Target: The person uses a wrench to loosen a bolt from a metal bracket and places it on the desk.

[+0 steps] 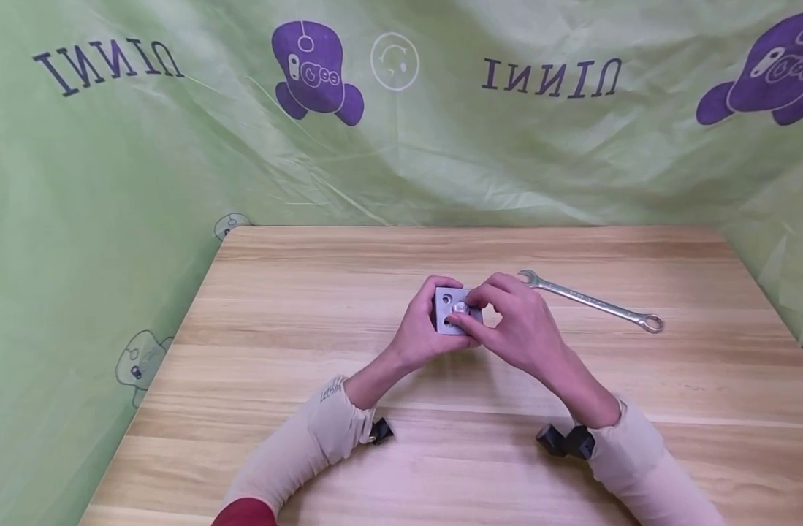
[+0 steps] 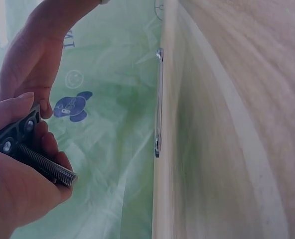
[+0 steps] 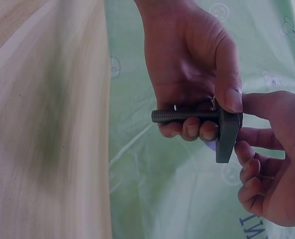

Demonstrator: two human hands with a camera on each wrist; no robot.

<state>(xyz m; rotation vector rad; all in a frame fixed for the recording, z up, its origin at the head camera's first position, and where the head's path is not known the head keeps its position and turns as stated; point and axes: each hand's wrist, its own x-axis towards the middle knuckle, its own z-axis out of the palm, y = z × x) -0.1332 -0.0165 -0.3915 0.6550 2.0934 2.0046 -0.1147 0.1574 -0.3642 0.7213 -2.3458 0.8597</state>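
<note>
My left hand grips a small grey metal plate with round holes, held up over the table. A hex bolt passes through the plate, its head on the face turned toward me. Its long threaded shank sticks out of the dark far side, as the left wrist view shows. Left-hand fingers curl beside the shank in the right wrist view, with the thumb on the plate's edge. My right hand pinches the bolt head between thumb and forefinger; its other fingers are loosely bent.
A combination wrench lies on the wooden table, just right of my right hand. Green printed cloth hangs behind the table and along its sides. Black wrist devices sit at both sleeve cuffs.
</note>
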